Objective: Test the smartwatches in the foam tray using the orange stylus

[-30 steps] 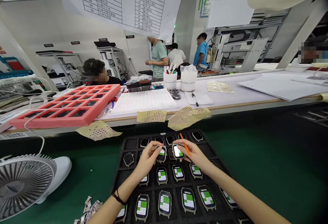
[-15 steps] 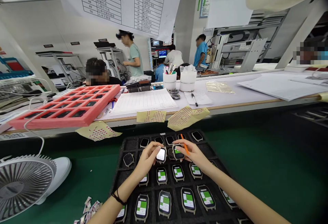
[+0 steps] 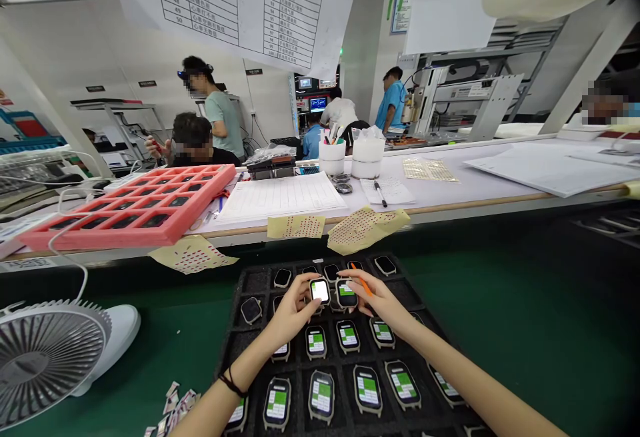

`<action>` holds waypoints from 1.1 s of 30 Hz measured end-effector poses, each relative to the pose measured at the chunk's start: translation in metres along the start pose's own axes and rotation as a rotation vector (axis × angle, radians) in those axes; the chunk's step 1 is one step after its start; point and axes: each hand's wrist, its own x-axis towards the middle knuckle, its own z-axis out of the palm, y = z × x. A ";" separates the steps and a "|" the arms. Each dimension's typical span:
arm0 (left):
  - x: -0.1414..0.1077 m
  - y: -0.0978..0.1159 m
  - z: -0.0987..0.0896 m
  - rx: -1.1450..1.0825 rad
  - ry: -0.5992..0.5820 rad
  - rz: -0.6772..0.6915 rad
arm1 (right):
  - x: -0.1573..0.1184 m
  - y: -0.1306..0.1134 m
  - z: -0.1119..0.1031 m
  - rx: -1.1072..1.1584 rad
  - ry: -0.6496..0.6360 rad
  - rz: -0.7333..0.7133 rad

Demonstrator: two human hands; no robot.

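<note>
My left hand (image 3: pixel 296 304) grips a watch (image 3: pixel 319 291) whose screen glows white, thumb at its lower edge. Beside it, my right hand (image 3: pixel 373 294) has its fingers on a second watch (image 3: pixel 346 293) with a green and white screen. An orange stick (image 3: pixel 361 278) is also held in the right hand. Both watches are over a black compartment tray (image 3: pixel 295 370). Lower rows hold several lit watches with green and white screens, such as one watch (image 3: pixel 321 396); the top row's watches are dark.
A white fan (image 3: pixel 45 364) stands at the left, near small labelled strips (image 3: pixel 175 410). Beyond the tray, a shelf (image 3: pixel 450 200) bears a pink foam tray (image 3: pixel 170 232), papers (image 3: pixel 285 197) and white cups (image 3: pixel 332 157). Several people are in the background.
The left hand's watch has moved slightly right and up, with the thumb now lower on it. The right hand's watch shows more green. A standing person in the background has moved left.
</note>
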 end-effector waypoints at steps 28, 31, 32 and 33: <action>0.002 0.001 -0.004 0.049 0.009 -0.005 | -0.001 -0.001 0.000 0.006 -0.007 0.028; 0.002 -0.002 -0.005 0.037 0.040 0.007 | 0.000 -0.001 0.000 0.045 0.000 0.048; 0.003 -0.003 -0.005 0.029 0.057 0.014 | 0.000 0.000 0.000 0.056 0.001 0.050; 0.004 -0.004 -0.005 0.023 0.074 0.019 | 0.001 0.001 0.000 0.062 0.000 0.053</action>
